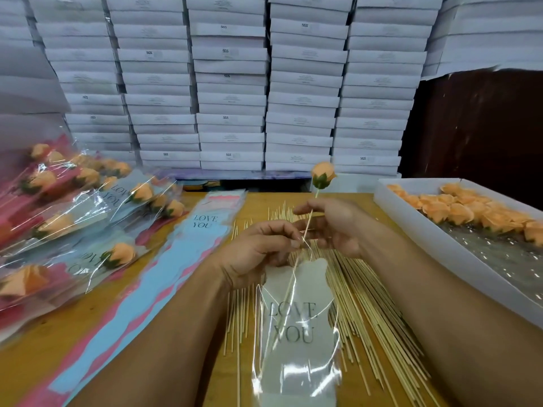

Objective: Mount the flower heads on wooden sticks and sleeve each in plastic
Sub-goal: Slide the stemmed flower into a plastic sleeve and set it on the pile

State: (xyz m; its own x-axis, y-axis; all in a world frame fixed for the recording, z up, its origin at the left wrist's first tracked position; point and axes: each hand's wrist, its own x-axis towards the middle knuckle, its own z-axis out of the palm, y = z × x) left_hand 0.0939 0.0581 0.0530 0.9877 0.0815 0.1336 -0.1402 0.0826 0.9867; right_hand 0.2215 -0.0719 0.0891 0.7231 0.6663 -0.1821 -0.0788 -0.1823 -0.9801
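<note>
An orange flower head (322, 173) with green sepals sits on top of a wooden stick (308, 221) held upright over the table. My right hand (332, 224) pinches the stick partway down. My left hand (261, 248) pinches the top edge of a clear plastic sleeve (296, 333) printed "LOVE YOU"; the stick's lower part runs down inside it. The sleeve hangs toward me over a spread of loose wooden sticks (367, 304).
A white tray (417, 230) of loose orange flower heads (458, 210) stands at the right. Finished sleeved flowers (73, 207) pile up at the left, beside a stack of flat sleeves (202, 230). White boxes (232, 83) are stacked along the back of the wooden table (44, 342).
</note>
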